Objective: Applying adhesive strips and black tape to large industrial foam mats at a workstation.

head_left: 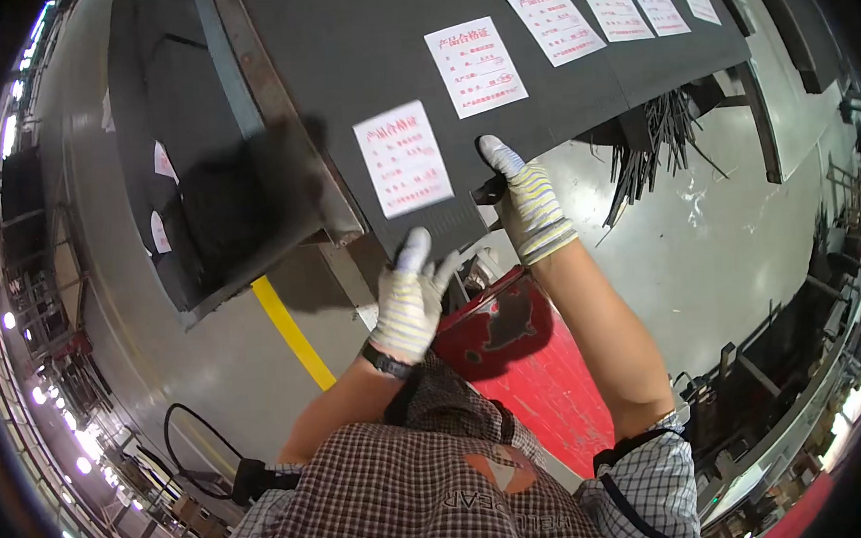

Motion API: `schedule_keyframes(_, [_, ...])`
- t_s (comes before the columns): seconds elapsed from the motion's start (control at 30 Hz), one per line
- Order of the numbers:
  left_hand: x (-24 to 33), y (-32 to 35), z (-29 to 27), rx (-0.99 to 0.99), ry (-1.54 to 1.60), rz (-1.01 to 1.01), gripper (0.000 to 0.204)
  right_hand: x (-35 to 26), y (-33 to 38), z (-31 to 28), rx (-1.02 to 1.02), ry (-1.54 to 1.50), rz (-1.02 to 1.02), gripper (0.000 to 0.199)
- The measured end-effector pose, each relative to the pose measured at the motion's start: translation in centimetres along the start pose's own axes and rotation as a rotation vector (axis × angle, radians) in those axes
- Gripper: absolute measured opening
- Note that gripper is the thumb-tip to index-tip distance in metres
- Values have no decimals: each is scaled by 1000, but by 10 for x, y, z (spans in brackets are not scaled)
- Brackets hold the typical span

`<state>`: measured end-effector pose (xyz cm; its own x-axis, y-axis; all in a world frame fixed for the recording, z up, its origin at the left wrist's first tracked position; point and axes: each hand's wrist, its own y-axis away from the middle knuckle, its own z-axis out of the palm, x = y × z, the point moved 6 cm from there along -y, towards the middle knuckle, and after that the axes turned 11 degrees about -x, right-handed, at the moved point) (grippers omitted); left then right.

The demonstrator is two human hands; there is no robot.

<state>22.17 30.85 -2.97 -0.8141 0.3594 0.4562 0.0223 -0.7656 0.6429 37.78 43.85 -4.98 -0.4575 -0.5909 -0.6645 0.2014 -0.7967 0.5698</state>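
At far left a row of bright lights runs along the curved rim of the view, with dark racks beneath them; a yellow floor line (293, 334) crosses the grey floor (745, 250) diagonally, just beside the lower edge of a dark, rust-edged frame (273, 111); a black cable (190, 446) loops on the floor near the person's left elbow; the left hand (408, 300), in a striped knit glove with a black watch (387, 362) at the wrist, is raised with fingers spread and the thumb tip touching the near edge of the black sheet (557, 84); its grip is released, grasping nothing; directly above it a white paper label (403, 158) with red print lies flat on the sheet, and further labels of the same kind (476, 66) follow in a row toward the upper right; the sheet itself lies on top of the stacked dark material, its near edge overhanging toward the person, between the two hands; a red metal cart (525, 362), its paint chipped, stands below the hands against the person's body; the right hand (527, 199), likewise gloved, is clenched on the sheet's near edge, index finger laid out on the top face and the remaining fingers curled beneath; to its right a bundle of thin black strips (654, 142) hangs splayed from under the stack; dark machinery lines the right rim.
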Motion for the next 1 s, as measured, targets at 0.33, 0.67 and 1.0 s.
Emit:
schedule_keyframes(0.33, [-84,123,-4,-217,87,-387,68,-2,30,-29,-150,170,177,44])
schedule_keyframes(0.67, [16,119,19,-411,-937,20,15,-31,221,87,-1187,2110,-403,51])
schedule_keyframes(1.0, [23,34,-101,-326,-931,-109,20,-60,60,-20,-582,1617,-104,28])
